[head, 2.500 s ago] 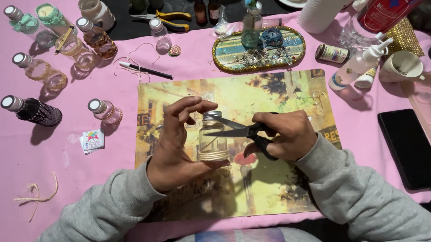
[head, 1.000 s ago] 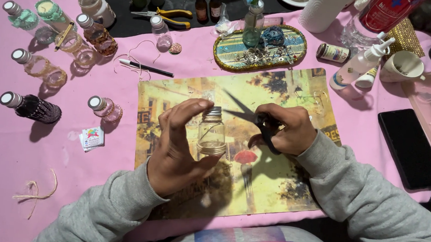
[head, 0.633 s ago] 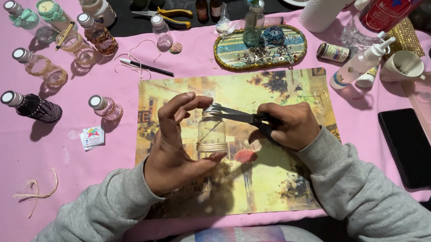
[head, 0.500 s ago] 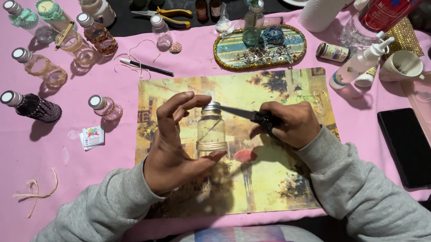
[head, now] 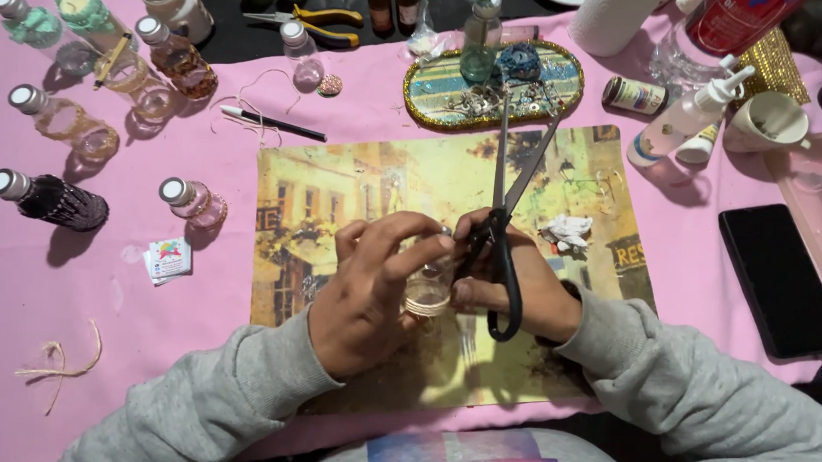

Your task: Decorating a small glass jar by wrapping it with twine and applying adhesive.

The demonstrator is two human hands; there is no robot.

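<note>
Glass bottle (head: 427, 289): we are gripping it in our left hand (head: 369, 290); our right hand (head: 521, 290) is clasping scissors (head: 505, 218), blades parted, pointing twelve o'clock.

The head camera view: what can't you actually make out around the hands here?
- Small glass bottle: its neck and top are hidden by the left hand.
- Scissors: one handle loop sits behind the right hand.
- Beads on the oval tray: too small to tell apart.
- Paper roll: cut off by the top edge.
</note>
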